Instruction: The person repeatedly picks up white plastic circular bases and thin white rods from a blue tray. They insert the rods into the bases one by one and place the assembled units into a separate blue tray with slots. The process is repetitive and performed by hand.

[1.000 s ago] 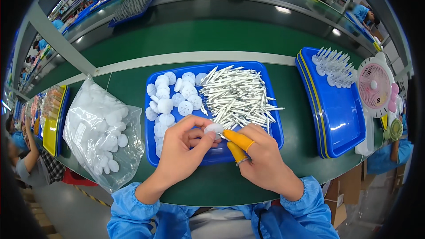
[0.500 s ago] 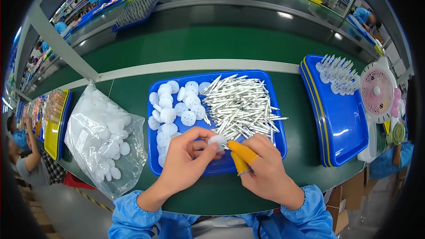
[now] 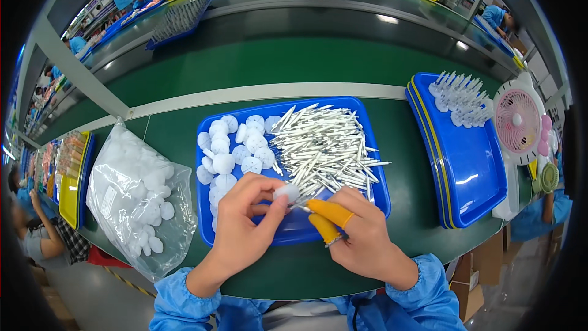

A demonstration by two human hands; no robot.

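Observation:
Between thumb and fingers my left hand [image 3: 252, 217] pinches a white translucent plastic disc [image 3: 286, 194] over the front of a blue tray [image 3: 294, 234]. Yellow finger cots cover the thumb and index finger of my right hand [image 3: 358, 230]. That hand pinches a thin white stick with a dark, narrow tip [image 3: 299, 204], its end against or close to the disc; exact contact is too small to tell. Loose white discs [image 3: 251, 165] fill the tray's left side. A heap of thin white pointed sticks [image 3: 324, 147] lies on its right.
Left of the tray lies a clear bag of discs [image 3: 131, 190]. At right are stacked blue and yellow trays [image 3: 471, 178], the top one holding discs with upright sticks [image 3: 462, 98], beside a pink-and-white fan [image 3: 517, 120]. A green conveyor [image 3: 269, 61] runs behind; several people work around.
My left hand has shifted slightly left with the disc, which is tilted differently now. A little more of the stick shows between the hands. The whole view has shifted slightly.

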